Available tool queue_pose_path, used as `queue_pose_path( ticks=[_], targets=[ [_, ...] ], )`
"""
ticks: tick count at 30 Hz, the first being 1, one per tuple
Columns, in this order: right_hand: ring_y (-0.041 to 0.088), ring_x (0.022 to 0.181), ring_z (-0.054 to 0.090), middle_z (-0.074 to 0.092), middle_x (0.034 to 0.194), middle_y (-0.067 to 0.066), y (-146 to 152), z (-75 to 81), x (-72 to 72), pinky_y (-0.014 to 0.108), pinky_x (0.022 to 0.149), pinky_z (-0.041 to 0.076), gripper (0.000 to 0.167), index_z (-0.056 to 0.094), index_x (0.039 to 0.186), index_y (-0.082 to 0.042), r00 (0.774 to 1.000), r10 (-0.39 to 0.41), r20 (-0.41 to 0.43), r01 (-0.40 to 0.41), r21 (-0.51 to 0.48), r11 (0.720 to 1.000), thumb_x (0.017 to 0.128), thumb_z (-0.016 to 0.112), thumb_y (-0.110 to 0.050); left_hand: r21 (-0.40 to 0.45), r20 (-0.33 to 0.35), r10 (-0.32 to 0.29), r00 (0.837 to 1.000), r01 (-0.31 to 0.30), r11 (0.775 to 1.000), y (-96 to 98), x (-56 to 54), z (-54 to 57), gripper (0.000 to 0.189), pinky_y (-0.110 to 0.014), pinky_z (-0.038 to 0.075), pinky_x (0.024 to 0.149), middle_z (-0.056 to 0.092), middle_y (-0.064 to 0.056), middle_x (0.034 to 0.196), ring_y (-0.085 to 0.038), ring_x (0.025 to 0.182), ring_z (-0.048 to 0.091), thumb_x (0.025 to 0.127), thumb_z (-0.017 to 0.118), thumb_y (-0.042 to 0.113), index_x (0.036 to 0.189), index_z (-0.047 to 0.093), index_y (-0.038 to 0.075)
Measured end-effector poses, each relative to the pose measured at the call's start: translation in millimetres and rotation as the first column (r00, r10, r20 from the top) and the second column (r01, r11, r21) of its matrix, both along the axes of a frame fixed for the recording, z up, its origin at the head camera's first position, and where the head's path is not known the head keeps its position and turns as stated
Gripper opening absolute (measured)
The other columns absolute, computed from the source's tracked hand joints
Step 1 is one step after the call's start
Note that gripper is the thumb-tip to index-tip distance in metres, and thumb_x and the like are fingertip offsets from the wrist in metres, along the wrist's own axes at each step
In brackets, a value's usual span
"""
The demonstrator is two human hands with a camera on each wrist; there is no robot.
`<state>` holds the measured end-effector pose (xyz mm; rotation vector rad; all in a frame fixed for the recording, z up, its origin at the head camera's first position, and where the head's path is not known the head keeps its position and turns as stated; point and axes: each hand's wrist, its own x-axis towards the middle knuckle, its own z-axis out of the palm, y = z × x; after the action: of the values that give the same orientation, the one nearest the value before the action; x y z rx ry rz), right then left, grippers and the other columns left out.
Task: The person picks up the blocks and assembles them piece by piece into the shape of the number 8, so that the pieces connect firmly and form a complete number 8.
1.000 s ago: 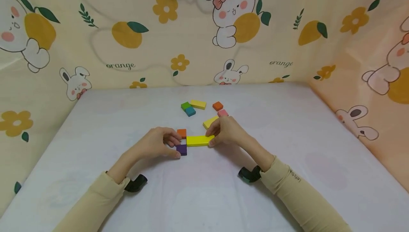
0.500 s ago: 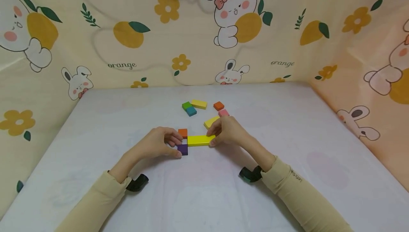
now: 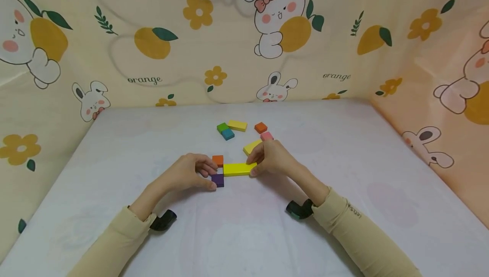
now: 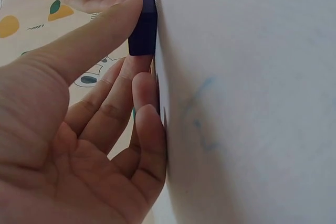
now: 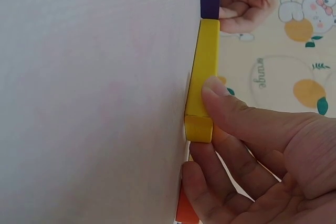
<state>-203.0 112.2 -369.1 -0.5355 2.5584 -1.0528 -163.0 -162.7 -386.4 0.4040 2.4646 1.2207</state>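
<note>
In the head view my left hand (image 3: 190,172) pinches a small purple block (image 3: 217,180), thumb on its near side and fingertips behind it. The left wrist view shows the thumb pressed on this purple block (image 4: 143,22). My right hand (image 3: 273,157) pinches the right end of a long bright yellow block (image 3: 237,169), which lies flat. Its left end meets the purple block's far right corner. Beyond the purple block, across a narrow gap, sits an orange block (image 3: 217,160). In the right wrist view the thumb rests on the long yellow block's side (image 5: 205,72).
Just beyond my right hand lie a paler yellow block (image 3: 252,147), a pink block (image 3: 267,135) and another orange block (image 3: 261,127). Farther left, green (image 3: 223,128), blue (image 3: 228,134) and pale yellow (image 3: 237,125) blocks sit together. A patterned cloth (image 3: 229,56) rises behind the white table (image 3: 237,234).
</note>
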Motion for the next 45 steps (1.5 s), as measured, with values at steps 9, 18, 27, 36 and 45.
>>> queue_pose_path(
  ticks=[9, 18, 27, 36, 45],
  targets=[
    [0.020, 0.078, 0.062, 0.070, 0.084, -0.002, 0.0, -3.4, 0.4, 0.027, 0.074, 0.054, 0.024, 0.077, 0.090, -0.013, 1.000, 0.002, 0.000, -0.002, 0.011, 1.000, 0.070, 0.090, -0.010, -0.003, 0.010, -0.002, 1.000, 0.002, 1.000, -0.3, 0.4, -2.1, 0.047, -0.031, 0.051, 0.085, 0.068, 0.004, 0.098, -0.019, 0.091, 0.061, 0.070, 0.091, 0.025, 0.109, 0.068, 0.013],
    [0.019, 0.078, 0.063, 0.070, 0.085, -0.001, -0.9, 0.3, 0.3, 0.028, 0.074, 0.055, 0.024, 0.077, 0.091, -0.011, 1.000, 0.014, -0.020, -0.014, -0.002, 1.000, 0.071, 0.090, -0.009, -0.010, 0.003, 0.004, 1.000, -0.004, 1.000, -0.4, -0.2, 0.3, 0.048, -0.030, 0.051, 0.084, 0.069, 0.004, 0.098, -0.018, 0.091, 0.061, 0.071, 0.091, 0.025, 0.111, 0.069, 0.012],
    [0.018, 0.077, 0.062, 0.070, 0.084, -0.002, -1.5, 1.6, 0.6, 0.027, 0.074, 0.054, 0.024, 0.077, 0.091, -0.011, 0.999, 0.033, -0.030, -0.033, 0.009, 0.999, 0.070, 0.090, -0.009, 0.001, 0.003, -0.006, 1.000, 0.006, 1.000, -1.3, -0.8, -0.6, 0.048, -0.030, 0.051, 0.085, 0.069, 0.003, 0.099, -0.018, 0.092, 0.061, 0.072, 0.090, 0.025, 0.111, 0.068, 0.010],
    [0.020, 0.079, 0.061, 0.069, 0.084, -0.001, -2.6, 3.5, 2.1, 0.027, 0.073, 0.054, 0.023, 0.076, 0.091, -0.011, 0.999, 0.036, -0.032, -0.035, 0.023, 0.999, 0.072, 0.088, -0.007, -0.003, 0.007, -0.002, 1.000, 0.002, 1.000, -0.2, -0.8, -0.1, 0.047, -0.030, 0.051, 0.085, 0.068, 0.003, 0.099, -0.018, 0.091, 0.061, 0.072, 0.090, 0.025, 0.111, 0.068, 0.010],
    [0.020, 0.083, 0.058, 0.066, 0.089, -0.001, -5.4, 6.4, 6.9, 0.027, 0.074, 0.052, 0.027, 0.076, 0.098, -0.010, 0.991, 0.091, -0.097, -0.080, 0.114, 0.990, 0.073, 0.088, -0.009, -0.014, 0.011, -0.002, 1.000, 0.003, 1.000, -0.1, -0.6, 0.8, 0.048, -0.030, 0.051, 0.085, 0.069, 0.004, 0.099, -0.018, 0.092, 0.061, 0.072, 0.090, 0.026, 0.112, 0.068, 0.010]
  ],
)
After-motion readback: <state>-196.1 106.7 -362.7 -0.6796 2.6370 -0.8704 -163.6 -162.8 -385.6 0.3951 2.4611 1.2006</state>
